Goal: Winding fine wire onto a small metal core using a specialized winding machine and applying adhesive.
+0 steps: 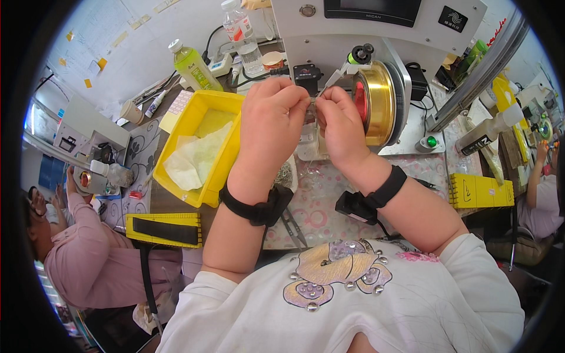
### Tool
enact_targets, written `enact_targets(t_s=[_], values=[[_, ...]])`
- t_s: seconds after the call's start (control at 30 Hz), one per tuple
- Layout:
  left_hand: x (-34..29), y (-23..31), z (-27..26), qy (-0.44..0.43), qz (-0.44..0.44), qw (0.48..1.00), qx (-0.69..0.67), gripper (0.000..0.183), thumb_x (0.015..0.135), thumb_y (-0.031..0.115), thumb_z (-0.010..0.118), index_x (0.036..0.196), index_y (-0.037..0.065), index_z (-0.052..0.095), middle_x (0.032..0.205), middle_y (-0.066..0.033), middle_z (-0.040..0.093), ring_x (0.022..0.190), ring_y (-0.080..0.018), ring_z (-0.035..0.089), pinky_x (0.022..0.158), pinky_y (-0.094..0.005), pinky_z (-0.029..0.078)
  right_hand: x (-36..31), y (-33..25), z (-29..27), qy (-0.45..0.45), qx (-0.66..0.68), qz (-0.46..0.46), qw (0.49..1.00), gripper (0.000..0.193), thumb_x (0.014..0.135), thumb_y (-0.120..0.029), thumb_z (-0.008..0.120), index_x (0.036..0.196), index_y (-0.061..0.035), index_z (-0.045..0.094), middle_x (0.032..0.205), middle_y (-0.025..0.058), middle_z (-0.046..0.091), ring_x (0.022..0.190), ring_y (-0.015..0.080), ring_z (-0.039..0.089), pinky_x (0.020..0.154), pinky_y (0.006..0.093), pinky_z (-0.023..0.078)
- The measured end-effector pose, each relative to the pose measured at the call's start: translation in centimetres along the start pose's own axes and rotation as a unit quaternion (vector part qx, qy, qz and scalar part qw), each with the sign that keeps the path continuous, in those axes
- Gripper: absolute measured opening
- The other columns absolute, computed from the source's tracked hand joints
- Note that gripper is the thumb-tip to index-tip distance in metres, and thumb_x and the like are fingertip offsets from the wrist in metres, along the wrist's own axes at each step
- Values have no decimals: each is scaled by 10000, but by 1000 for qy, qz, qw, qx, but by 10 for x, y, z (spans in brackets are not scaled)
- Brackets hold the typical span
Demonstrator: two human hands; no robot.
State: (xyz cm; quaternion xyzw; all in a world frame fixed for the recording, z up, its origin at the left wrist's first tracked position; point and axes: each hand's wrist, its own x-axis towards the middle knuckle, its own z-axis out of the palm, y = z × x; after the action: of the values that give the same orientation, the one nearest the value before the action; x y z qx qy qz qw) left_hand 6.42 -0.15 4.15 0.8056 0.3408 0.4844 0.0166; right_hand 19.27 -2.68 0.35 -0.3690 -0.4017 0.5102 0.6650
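Head view, gold spool [381,101] right of pinched fingers [333,99]

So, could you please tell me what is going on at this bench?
A person's left grip and right grip are pinched close together in front of a white machine, beside a gold spool. Whatever they may be holding is too small to make out. To the left, a yellow tray holds a crumpled pale sheet; tweezers lie untouched on the patterned table cover.
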Motion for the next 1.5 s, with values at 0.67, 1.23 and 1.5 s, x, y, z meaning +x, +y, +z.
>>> enact_targets(t_s=[0.67,1.23,1.5], values=[[-8,-18,-41,264,-336,783,-451,165,982,186,514,1086,67,560,1029,-51,627,953,-160,597,785,-316,462,-4,-2,3,15,10,14,1000,78,915,-101,541,896,-25,533,837,13,550,757,85,528,697,260,474],[-27,9,-6,-26,0,999,24,367,778,123,690,1144,121,671,1146,-120,615,1066,-317,563,935,-431,426,-1,-4,4,37,-48,-12,998,96,899,-103,551,850,-29,515,740,-1,533,672,54,472,574,241,398],[-28,8,-3,-21,11,997,70,355,768,140,702,1122,149,689,1157,-102,619,1087,-311,559,941,-422,412,-1,-1,3,34,-54,-22,998,101,898,-106,554,842,-34,509,740,-2,531,659,51,463,553,241,387]])
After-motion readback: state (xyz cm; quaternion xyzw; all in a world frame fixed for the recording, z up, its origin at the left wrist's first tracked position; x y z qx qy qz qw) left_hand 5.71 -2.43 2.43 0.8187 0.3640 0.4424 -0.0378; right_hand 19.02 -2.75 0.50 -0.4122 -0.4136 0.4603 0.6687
